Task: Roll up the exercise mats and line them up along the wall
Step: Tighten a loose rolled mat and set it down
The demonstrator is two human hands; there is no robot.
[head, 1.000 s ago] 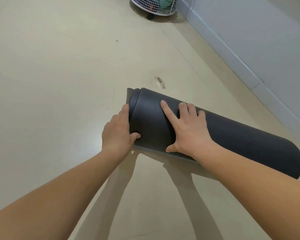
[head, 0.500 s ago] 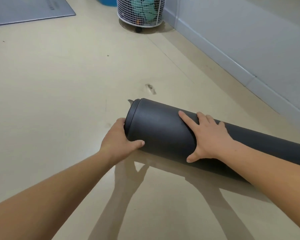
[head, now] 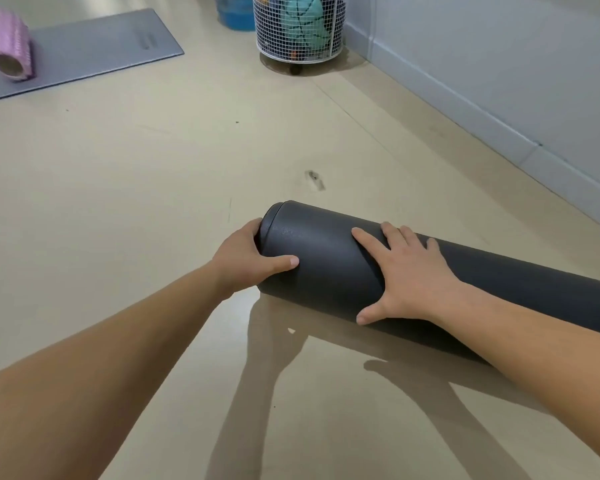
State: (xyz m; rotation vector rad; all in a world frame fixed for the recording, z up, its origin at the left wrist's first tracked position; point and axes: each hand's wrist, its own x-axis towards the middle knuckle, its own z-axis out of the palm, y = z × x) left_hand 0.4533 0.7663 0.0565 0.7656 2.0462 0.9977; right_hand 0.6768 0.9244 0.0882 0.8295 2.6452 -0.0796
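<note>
A black exercise mat (head: 326, 265), fully rolled into a thick cylinder, lies on the beige floor and runs off the right edge of the view. My left hand (head: 246, 258) cups its left end, thumb laid along the roll's side. My right hand (head: 406, 275) lies flat on top of the roll with fingers spread. A grey mat (head: 84, 53) lies flat and unrolled at the far left, with a pink ridged foam roller (head: 9, 46) resting on it.
The light grey wall (head: 499, 64) with its skirting runs along the right side, a strip of floor between it and the roll. A white wire basket on castors (head: 300, 26) holding balls stands at the wall's far end, a blue tub (head: 234, 12) beside it.
The loose flap has closed onto the roll, which has rolled further from me. My view has tilted up, bringing the grey mat, pink roller and basket into sight.
</note>
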